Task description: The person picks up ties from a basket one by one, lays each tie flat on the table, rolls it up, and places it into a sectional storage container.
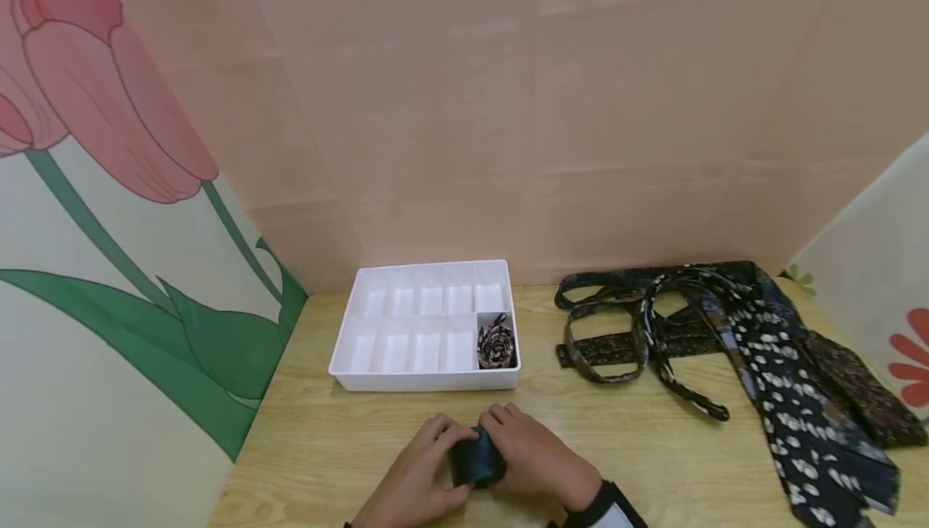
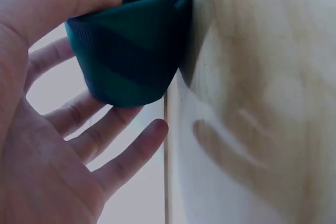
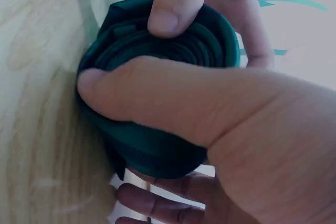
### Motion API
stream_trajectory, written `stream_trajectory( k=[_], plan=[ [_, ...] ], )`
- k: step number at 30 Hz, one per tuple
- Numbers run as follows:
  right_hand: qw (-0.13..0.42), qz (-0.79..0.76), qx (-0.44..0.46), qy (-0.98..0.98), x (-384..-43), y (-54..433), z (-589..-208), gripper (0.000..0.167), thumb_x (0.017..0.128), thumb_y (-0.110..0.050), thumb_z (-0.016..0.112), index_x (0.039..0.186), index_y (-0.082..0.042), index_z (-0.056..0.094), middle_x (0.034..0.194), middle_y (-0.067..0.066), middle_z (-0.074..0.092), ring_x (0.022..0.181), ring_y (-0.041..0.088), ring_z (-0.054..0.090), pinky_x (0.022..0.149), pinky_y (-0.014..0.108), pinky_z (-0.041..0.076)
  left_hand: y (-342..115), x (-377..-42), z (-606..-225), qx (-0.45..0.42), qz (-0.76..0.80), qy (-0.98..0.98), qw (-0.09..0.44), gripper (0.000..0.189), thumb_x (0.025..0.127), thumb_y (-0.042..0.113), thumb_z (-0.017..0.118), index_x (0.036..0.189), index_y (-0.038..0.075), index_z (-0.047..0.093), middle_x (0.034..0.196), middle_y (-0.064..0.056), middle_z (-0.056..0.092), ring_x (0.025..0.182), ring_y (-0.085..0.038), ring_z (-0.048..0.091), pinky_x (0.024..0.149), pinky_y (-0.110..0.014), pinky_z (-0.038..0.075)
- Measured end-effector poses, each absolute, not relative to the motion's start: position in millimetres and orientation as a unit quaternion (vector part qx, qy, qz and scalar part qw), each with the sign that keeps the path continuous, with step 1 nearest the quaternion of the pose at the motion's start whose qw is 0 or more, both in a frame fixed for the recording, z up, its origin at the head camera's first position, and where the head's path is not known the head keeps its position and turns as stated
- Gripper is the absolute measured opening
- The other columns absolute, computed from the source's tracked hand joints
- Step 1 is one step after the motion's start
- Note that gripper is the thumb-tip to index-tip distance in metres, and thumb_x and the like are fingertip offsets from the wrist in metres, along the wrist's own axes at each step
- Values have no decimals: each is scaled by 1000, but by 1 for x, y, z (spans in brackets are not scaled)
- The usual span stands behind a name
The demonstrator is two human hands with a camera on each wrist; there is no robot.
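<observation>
A rolled necktie (image 1: 476,459), dark green with navy stripes, is held between both hands close over the table in front of the tray. My left hand (image 1: 428,471) grips one side, its thumb against the coil's edge in the left wrist view, where the striped outer layer of the necktie (image 2: 126,51) shows. From the other side my right hand (image 1: 533,455) holds the roll. In the right wrist view its thumb (image 3: 136,90) lies across the spiral end of the necktie (image 3: 157,153), and a left-hand digit presses the coil too.
Beyond the hands stands a white divided tray (image 1: 428,381). Its front right compartment holds a rolled patterned necktie (image 1: 497,347). On the right lie several loose neckties, among them a black one with white motifs (image 1: 787,399) and a brown speckled one (image 1: 864,391). A pinkish backdrop (image 1: 508,125) rises behind.
</observation>
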State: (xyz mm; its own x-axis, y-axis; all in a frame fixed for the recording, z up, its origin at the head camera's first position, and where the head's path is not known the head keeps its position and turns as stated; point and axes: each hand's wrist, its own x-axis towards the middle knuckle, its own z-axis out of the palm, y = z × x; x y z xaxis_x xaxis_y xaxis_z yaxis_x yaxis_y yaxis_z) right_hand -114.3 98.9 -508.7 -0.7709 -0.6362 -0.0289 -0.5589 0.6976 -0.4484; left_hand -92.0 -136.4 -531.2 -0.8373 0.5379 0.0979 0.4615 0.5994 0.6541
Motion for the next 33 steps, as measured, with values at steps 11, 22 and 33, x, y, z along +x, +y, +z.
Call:
stream_trajectory(
  k=[11,22,33],
  plan=[
    [81,-204,-318,922,-114,95,-513,66,71,-32,96,126,-18,62,121,-2,60,104,16,53,88,35,53,-130,-93,-527,159,390,899,120,80,91,69,71,154,26,47,132,10,56,118,-11,59,96,-35,56],
    [78,-181,-337,921,-111,96,-516,78,66,-35,96,132,-15,59,129,0,57,108,17,52,92,36,54,-100,-91,-526,112,364,918,114,56,91,57,74,126,15,62,117,3,61,92,-14,61,77,-31,52],
    [172,-320,-347,865,-120,123,-503,71,73,-35,96,127,-20,53,122,-6,55,109,6,48,94,27,46,-97,-92,-531,192,438,872,104,45,80,28,85,107,21,50,110,4,47,96,-6,54,81,-22,50]
  ],
)
